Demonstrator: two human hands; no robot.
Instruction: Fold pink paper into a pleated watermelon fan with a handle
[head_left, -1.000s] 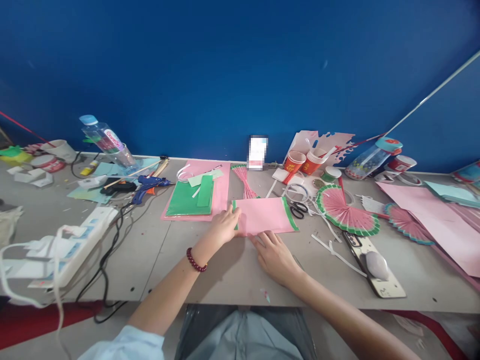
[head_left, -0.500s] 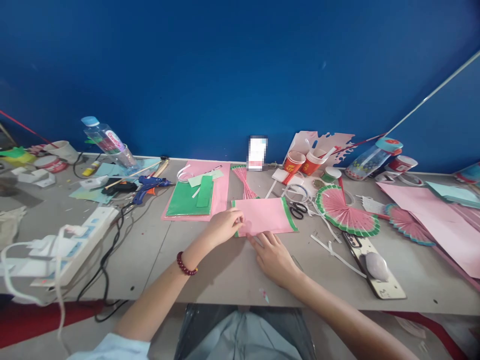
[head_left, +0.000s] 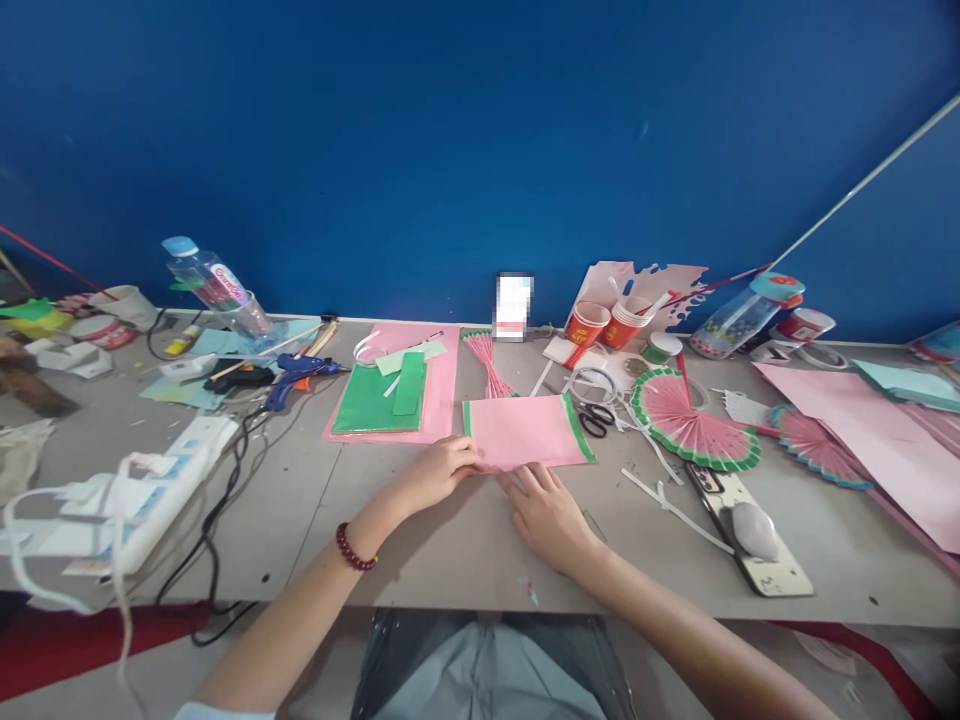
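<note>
grey tabletop (head_left: 450, 570) met the far blue wall (head_left: 420, 150); at the near edge of pink paper (head_left: 529, 430), my left hand (head_left: 442, 472) curled, grip unclear, my right hand (head_left: 553, 518) resting unclenched.

You are at what looks like a craft workshop, since the grey tabletop (head_left: 465, 555) against a blue partition (head_left: 420, 150) carries a glue gun (head_left: 294, 376), black-handled scissors (head_left: 597, 420), green-edged pink paper (head_left: 529, 430), a pleated fan (head_left: 694, 428) and a power strip (head_left: 166, 482).

Left hand (head_left: 444, 468): drawn back to near left corner of green-edged pink paper (head_left: 525, 430). Blurred brown shape (head_left: 34, 385): new, far left.
</note>
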